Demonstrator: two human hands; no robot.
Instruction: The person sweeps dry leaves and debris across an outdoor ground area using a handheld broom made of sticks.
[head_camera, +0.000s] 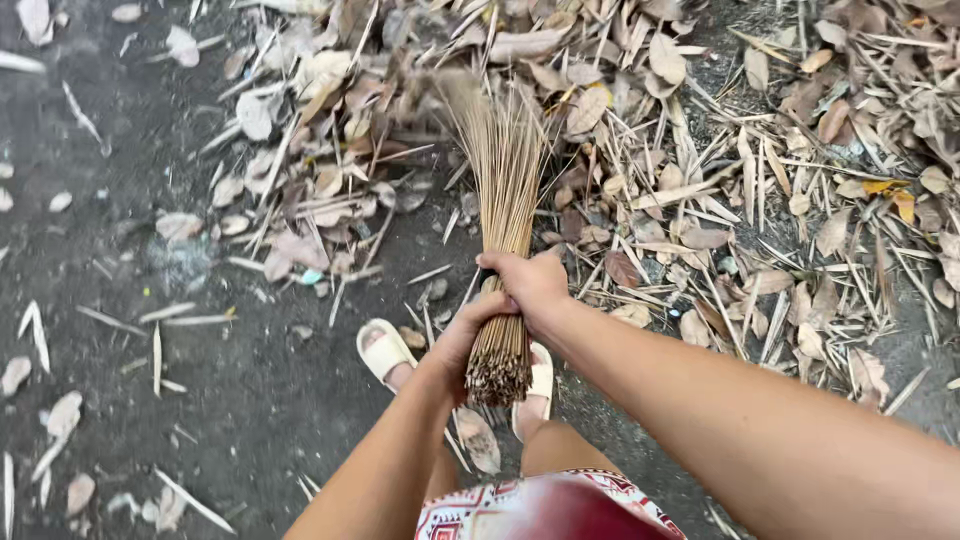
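A stick broom (505, 190), a bundle of thin tan ribs, points away from me toward a heap of dry leaves. My right hand (532, 283) grips the bundle near its middle from the right. My left hand (468, 335) wraps around it just below, close to the cut butt end (498, 378). The fanned tips are blurred where they meet the leaves (470, 100). Both forearms reach in from the bottom of the view.
Dry brown leaves and pale bamboo-like strips (700, 190) cover the upper and right ground. Dark damp pavement (130, 290) with scattered leaves lies to the left. My feet in pale sandals (383, 348) stand under the broom; patterned red and white clothing (540, 510) shows at the bottom.
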